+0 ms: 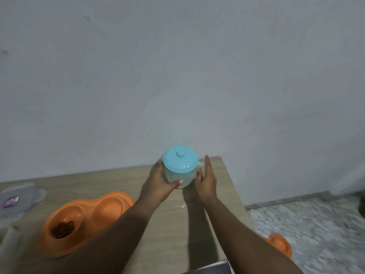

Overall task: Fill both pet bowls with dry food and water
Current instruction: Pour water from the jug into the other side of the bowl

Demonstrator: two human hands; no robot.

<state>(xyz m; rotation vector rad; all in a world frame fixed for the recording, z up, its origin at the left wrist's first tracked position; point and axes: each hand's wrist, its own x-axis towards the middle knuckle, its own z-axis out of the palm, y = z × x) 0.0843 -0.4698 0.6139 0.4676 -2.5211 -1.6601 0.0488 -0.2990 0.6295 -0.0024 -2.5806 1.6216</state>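
Note:
A clear plastic jug (pixel 178 177) with a light blue lid (pixel 180 158) stands near the far right corner of the wooden table (pixel 171 224). My left hand (pixel 161 183) wraps around the jug's left side, thumb across its front. My right hand (pixel 206 179) is beside the jug's right side at its handle, fingers stretched out flat. An orange double pet bowl (pixel 87 220) lies at the left; its near well holds brown dry food (pixel 62 230), its far well looks empty. A second orange pet bowl (pixel 279 244) sits on the floor at the right.
A grey plastic container lid (pixel 18 200) with a sticker lies at the table's left edge. A small wet patch (pixel 182 204) shines on the table in front of the jug. A plain wall stands right behind the table. The speckled floor (pixel 316 230) lies to the right.

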